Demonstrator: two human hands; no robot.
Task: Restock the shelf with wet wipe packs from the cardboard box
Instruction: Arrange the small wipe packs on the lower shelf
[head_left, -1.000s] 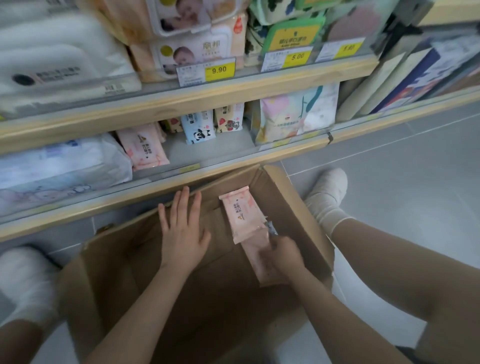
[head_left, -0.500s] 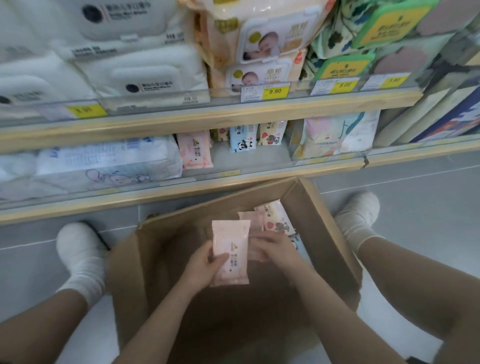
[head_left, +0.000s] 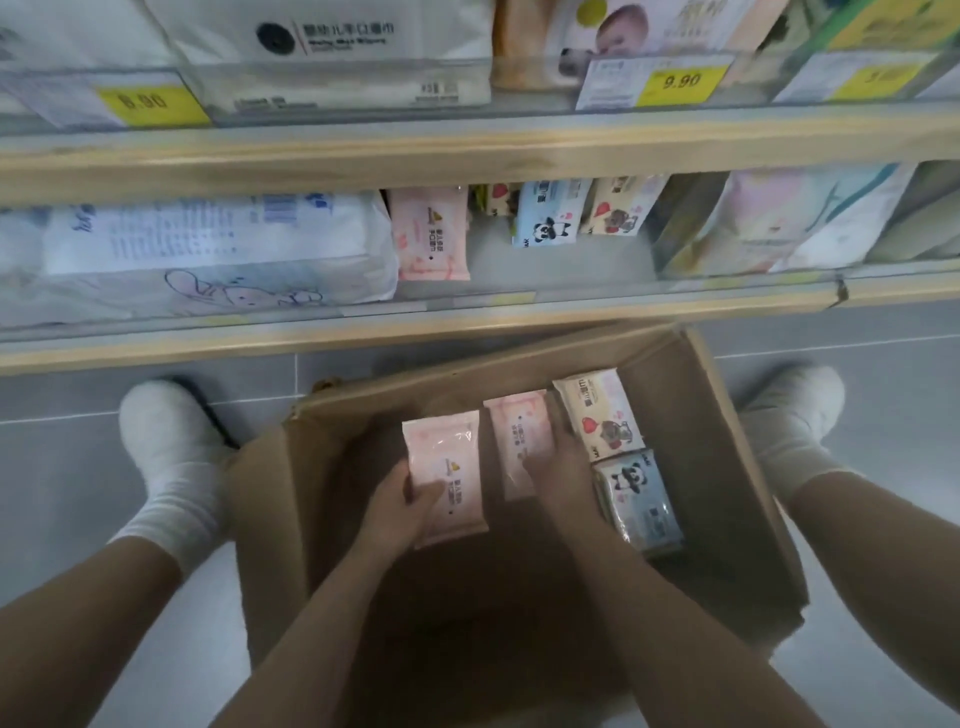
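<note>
Inside the open cardboard box (head_left: 727, 467) on the floor, the left hand (head_left: 397, 512) grasps a pink wet wipe pack (head_left: 445, 475), thumb across its face; at its 3 o'clock the right hand (head_left: 558, 467) grips a second pink pack (head_left: 517, 441). A cream bear pack (head_left: 597, 413) and blue panda pack (head_left: 639, 501) lie by the right wall. At 12 o'clock, the lower shelf (head_left: 415, 327) carries a matching pink pack (head_left: 428, 234)
</note>
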